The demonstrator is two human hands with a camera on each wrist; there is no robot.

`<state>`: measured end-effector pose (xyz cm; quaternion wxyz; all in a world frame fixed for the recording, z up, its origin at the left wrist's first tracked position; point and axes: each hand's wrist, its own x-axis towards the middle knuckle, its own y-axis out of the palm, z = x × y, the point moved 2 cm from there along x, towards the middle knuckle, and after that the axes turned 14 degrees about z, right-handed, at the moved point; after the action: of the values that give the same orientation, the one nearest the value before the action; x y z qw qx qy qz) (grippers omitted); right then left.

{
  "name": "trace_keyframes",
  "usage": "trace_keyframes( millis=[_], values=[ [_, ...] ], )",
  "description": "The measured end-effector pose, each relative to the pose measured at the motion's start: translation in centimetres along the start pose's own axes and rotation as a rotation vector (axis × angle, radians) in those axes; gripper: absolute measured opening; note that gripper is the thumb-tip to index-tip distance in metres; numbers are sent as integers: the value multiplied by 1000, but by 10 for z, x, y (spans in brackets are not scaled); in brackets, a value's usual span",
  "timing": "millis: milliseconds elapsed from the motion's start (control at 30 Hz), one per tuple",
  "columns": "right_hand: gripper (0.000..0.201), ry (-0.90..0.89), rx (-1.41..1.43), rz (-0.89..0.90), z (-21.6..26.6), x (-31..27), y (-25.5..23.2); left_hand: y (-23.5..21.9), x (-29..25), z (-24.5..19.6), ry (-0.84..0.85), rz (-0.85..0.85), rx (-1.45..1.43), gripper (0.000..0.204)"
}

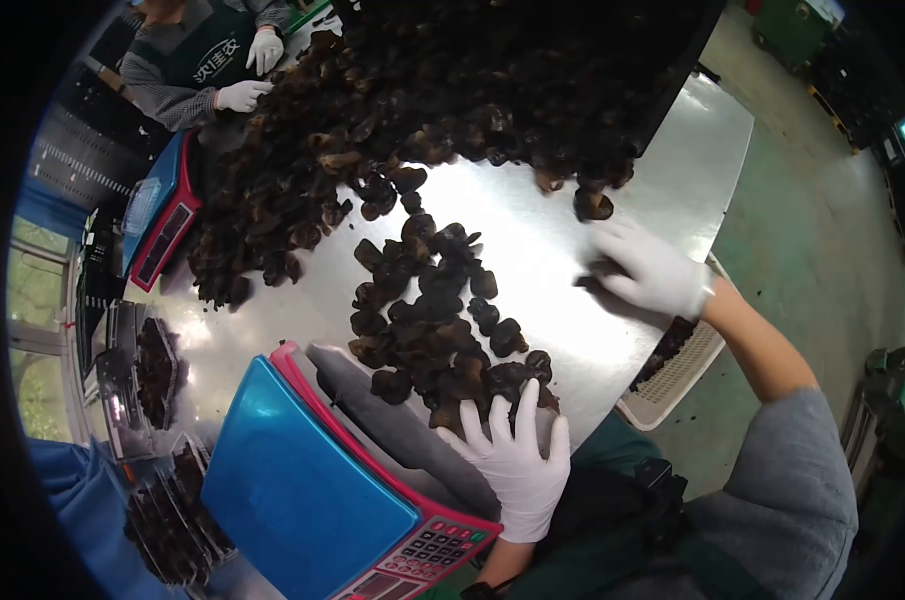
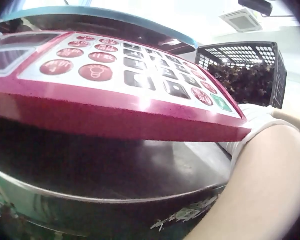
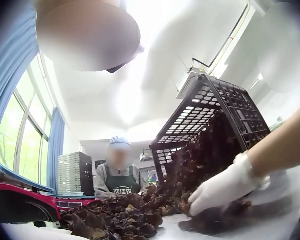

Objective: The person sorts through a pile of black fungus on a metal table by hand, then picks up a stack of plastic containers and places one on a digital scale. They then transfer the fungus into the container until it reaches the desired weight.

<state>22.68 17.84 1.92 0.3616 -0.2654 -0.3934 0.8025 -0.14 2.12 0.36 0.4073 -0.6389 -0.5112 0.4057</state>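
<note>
My gloved left hand [image 1: 518, 465] lies with fingers spread over the near end of a trail of dark wood ear mushrooms [image 1: 438, 345], fingertips on the pieces. Beside it stands a red and blue scale [image 1: 313, 470]; its keypad [image 2: 135, 65] fills much of the left wrist view. My gloved right hand [image 1: 648, 270], blurred, is low over the metal table, right of the trail. Dark shows between its thumb and fingers, and I cannot tell whether that is a held piece or shadow. In the right wrist view, this hand [image 3: 222, 192] reaches beside the mushroom heap [image 3: 125, 215].
A tipped black crate [image 3: 210, 125] spills mushrooms at the far side. Another person in an apron [image 1: 198, 50] works behind the heap, near a second scale [image 1: 163, 210]. Filled clear trays [image 1: 178, 510] lie left; a pale basket [image 1: 673, 385] stands below the table's right edge [image 1: 738, 190].
</note>
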Motion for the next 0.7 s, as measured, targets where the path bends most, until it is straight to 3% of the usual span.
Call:
trace_keyframes(
  millis=[67, 133, 200, 300, 467, 533, 600, 700],
  values=[
    [19, 236, 87, 23, -14, -56, -11, -1, -1, 0, 10, -8, 6, 54],
    [18, 352, -18, -25, -33, -111, -22, 3, -1, 2, 15, -13, -14, 54],
    [21, 632, -86, 62, -57, -159, -24, 6, -2, 3, 34, -42, -34, 53],
    [28, 682, -224, -21, -58, -183, -33, 7, -1, 2, 31, -46, -19, 54],
    [42, 206, 6, -93, -16, -79, -53, 6, 0, 1, 12, -38, 18, 56],
    [46, -16, -74, -347, -21, -23, -42, 5, 1, 0, 6, -36, 25, 56],
    [50, 0, -229, -584, -36, 29, -33, 6, 0, 0, 6, -45, 30, 55],
    [51, 256, -438, -468, -27, 52, 0, 8, -1, 3, 15, -63, 26, 55]
  ],
)
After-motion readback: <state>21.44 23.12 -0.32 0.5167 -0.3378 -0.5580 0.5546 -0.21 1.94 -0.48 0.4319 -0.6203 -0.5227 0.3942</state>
